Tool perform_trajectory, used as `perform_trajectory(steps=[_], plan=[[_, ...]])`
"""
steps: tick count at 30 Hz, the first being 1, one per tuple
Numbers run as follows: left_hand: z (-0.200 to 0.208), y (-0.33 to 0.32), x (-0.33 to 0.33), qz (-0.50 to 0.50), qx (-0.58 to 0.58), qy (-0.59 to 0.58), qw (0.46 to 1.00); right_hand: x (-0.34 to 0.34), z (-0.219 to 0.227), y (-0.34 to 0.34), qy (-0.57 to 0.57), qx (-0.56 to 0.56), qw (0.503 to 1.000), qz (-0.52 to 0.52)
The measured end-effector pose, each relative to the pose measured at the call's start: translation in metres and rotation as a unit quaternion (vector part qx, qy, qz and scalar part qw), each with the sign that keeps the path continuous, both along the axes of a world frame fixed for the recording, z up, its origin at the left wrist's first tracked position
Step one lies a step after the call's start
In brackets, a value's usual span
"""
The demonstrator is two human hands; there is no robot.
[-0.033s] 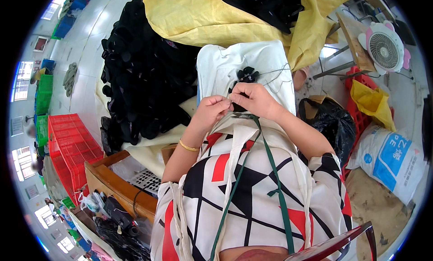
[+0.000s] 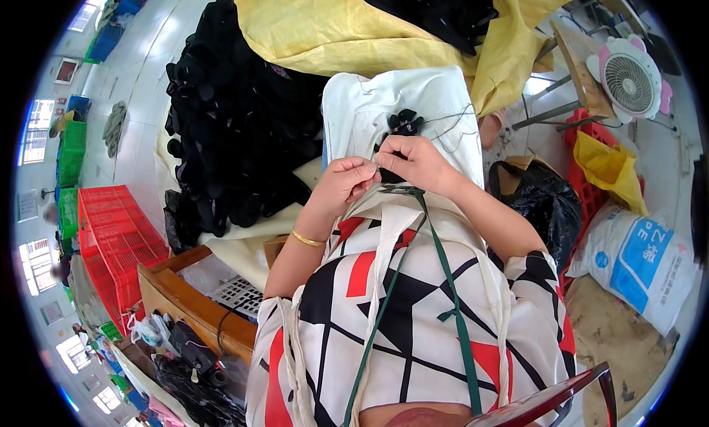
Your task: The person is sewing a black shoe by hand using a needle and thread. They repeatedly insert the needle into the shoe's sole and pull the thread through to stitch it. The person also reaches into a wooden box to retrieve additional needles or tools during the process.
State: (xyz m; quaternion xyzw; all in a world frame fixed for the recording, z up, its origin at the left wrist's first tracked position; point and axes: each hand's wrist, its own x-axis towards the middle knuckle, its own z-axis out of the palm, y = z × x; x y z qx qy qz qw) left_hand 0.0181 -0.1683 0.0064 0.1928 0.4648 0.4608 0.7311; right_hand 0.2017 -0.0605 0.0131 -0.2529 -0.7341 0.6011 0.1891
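Over the white cloth (image 2: 399, 87) on my lap, my two hands meet with their fingertips almost touching. My left hand (image 2: 348, 180) is closed in a pinch, and what it holds is too small to make out. Thumb and forefinger of my right hand (image 2: 415, 163) are also pinched together, on something hidden or too fine to see. Just beyond and partly beneath the right hand lies a small black fabric piece (image 2: 405, 121) with rounded lobes. Loose dark thread (image 2: 456, 117) trails from it rightward. Close below my hands is a dark metal tool (image 2: 399, 189) beside a green cord (image 2: 443, 268).
A large heap of black fabric pieces (image 2: 236, 124) lies to the left. Yellow sacking (image 2: 317, 32) holds more beyond. A wooden drawer (image 2: 166, 287) and red crate (image 2: 118, 235) stand left; a black plastic bag (image 2: 543, 205), white sack (image 2: 635, 261) and fan (image 2: 630, 80) are right.
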Motion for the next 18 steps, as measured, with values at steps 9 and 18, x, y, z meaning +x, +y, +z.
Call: perform_trajectory(steps=[9, 18], plan=[[0.003, -0.006, 0.008, 0.049, 0.055, 0.058, 0.996, -0.005, -0.012, -0.003, 0.023, -0.077, 0.997, -0.012], [-0.009, -0.009, 0.012, 0.105, 0.12, 0.206, 0.966, -0.003, -0.007, -0.005, 0.013, -0.078, 0.997, -0.015]])
